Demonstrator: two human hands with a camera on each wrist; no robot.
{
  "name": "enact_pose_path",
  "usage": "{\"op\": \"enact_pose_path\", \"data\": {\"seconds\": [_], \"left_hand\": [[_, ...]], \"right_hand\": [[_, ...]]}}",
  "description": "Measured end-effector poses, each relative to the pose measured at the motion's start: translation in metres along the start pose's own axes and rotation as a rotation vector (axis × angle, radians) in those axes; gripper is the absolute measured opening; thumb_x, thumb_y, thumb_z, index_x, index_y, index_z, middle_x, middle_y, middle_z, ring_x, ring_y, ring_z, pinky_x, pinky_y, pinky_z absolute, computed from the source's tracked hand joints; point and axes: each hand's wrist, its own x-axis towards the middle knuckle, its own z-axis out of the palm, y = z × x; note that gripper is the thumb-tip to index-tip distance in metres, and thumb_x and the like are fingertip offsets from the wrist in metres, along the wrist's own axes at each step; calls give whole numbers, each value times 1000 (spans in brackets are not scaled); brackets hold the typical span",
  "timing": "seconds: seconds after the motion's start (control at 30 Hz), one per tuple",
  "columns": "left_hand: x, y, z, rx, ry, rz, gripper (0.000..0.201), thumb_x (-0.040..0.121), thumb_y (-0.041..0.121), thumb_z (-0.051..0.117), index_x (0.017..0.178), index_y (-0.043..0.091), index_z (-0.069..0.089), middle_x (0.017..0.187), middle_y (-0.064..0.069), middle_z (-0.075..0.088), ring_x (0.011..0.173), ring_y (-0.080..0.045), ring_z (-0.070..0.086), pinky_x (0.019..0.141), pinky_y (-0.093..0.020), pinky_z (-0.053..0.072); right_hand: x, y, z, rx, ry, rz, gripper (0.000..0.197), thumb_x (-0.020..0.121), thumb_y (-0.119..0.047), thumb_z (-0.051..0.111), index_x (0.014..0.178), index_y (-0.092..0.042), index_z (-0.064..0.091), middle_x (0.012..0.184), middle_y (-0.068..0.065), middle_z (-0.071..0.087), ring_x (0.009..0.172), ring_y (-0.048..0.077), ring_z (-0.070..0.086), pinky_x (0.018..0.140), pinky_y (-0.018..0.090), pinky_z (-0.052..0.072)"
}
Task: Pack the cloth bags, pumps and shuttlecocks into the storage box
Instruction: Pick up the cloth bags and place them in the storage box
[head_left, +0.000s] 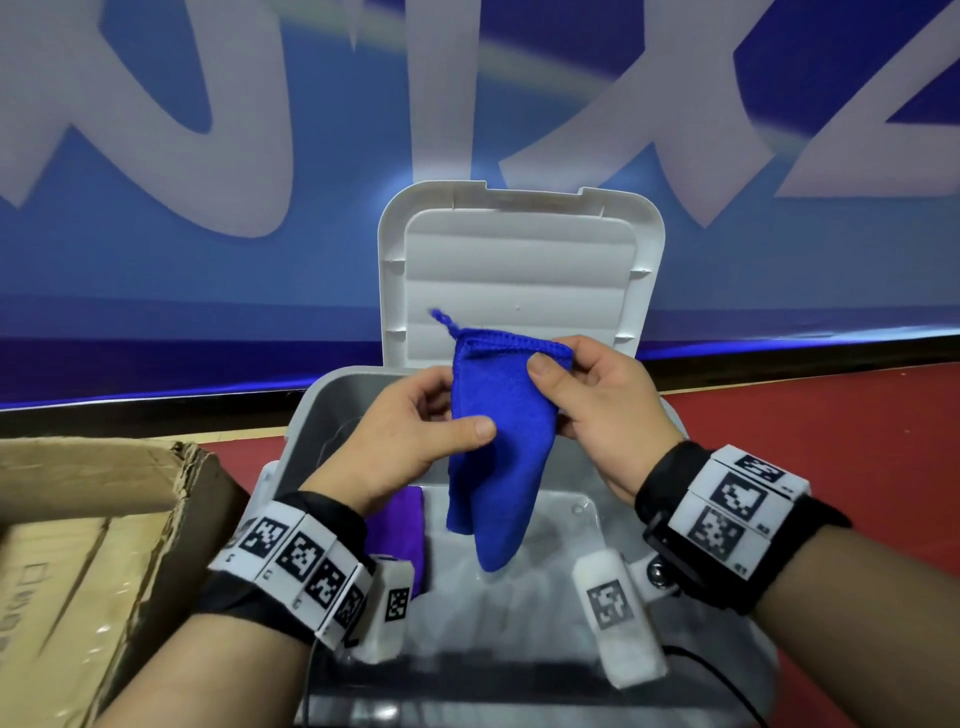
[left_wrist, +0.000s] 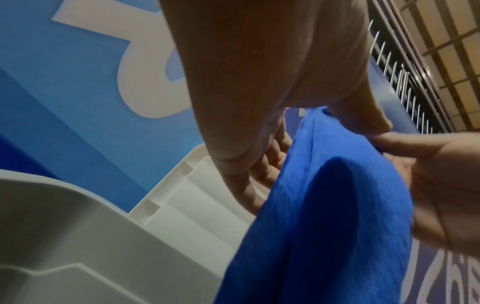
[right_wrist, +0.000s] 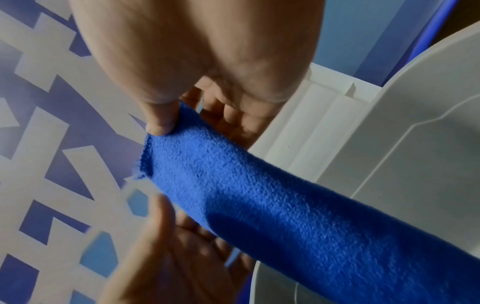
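Both our hands hold 1 blue bag (head_left: 488, 447) above the open box (head_left: 304, 415): left hand (head_left: 410, 436) pinching its side, right hand (head_left: 597, 410) pinching its top hem. Left of the box stands a carton (head_left: 98, 545); a purple cloth (head_left: 397, 525) lies inside. Left wrist view: the bag (left_wrist: 324, 216) blocks the lid (left_wrist: 197, 205). Right wrist view: our thumb (right_wrist: 161, 121) presses the hem.

Your head camera looked down into the box (head_left: 587, 499); both wrist cameras sat close, looking up, sharing the bag (left_wrist: 324, 205).
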Motion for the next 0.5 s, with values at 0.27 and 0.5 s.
{"op": "enact_pose_path", "data": {"seconds": [0.27, 0.5], "left_hand": [[-2, -26, 10, 224, 17, -87, 36, 67, 13, 78, 103, 9, 71, 102, -9, 74, 98, -27, 70, 92, -49, 54], [-2, -18, 14, 59, 35, -117, 29, 75, 8, 66, 104, 6, 70, 102, -15, 73, 93, -27, 69, 84, -36, 56]], "right_hand": [[9, -11, -1, 58, 67, -75, 4, 91, -8, 60, 92, -9, 64, 84, 5, 70, 79, 19, 65, 72, 32, 55], [8, 8, -12, -96, -38, 161, 22, 88, -4, 66, 110, -7, 62, 98, 8, 73, 84, 18, 71, 65, 25, 55]]}}
